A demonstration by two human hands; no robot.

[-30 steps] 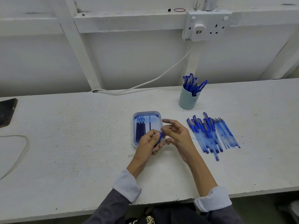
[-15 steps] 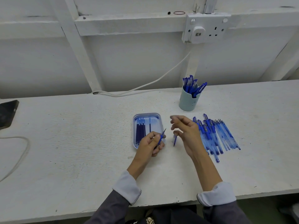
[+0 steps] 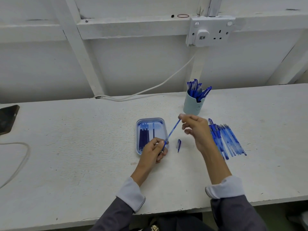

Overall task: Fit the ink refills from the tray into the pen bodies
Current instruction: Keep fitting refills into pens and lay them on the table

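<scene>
I've got the left hand (image 3: 152,151) pinching the pen body (image 3: 172,130) low, the right hand (image 3: 198,130) pinching its top (slanted above the table (image 3: 83,147)); a loose pen cap (image 3: 178,145) lies beside, ink refills (image 3: 144,139) in the tray (image 3: 150,118) just behind.

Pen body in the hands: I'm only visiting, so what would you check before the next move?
1. Pen body held at both ends: the left-hand grip holds its lower end, the right-hand grip pinches its upper end: ok.
2. Cap off and out of the way: it lies on the table between the hands: ok.
3. Refills available: several dark ones lie in the tray: ok.
4. A hand free to pick up a refill: both are busy with the pen body: not ok.
5. Pen body opened and empty, ready for a refill: too blurred: cannot tell.
</scene>
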